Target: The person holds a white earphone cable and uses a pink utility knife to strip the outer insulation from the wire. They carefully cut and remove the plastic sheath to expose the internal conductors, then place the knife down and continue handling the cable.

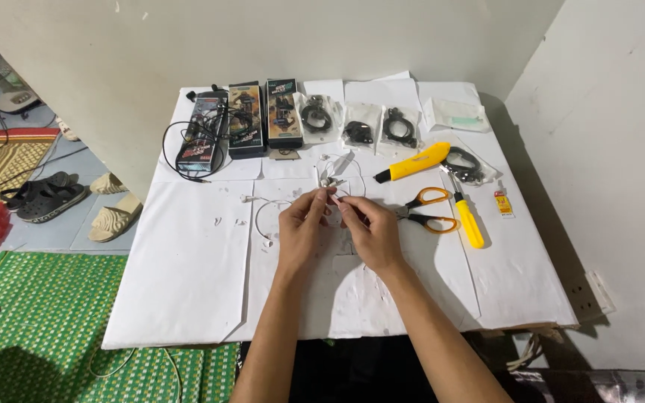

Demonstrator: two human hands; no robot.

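Left hand and right hand meet at the table's centre, fingertips of both pinched on a thin white earphone cable that loops away to the left. Right of them: orange-handled scissors, yellow screwdriver. Farther off lies a yellow utility knife. Three boxes line the far edge.

A low worktop covered in white paper is standing against plain pale walls. A green woven mat is lying on the tiled floor, with sandals sitting nearby.
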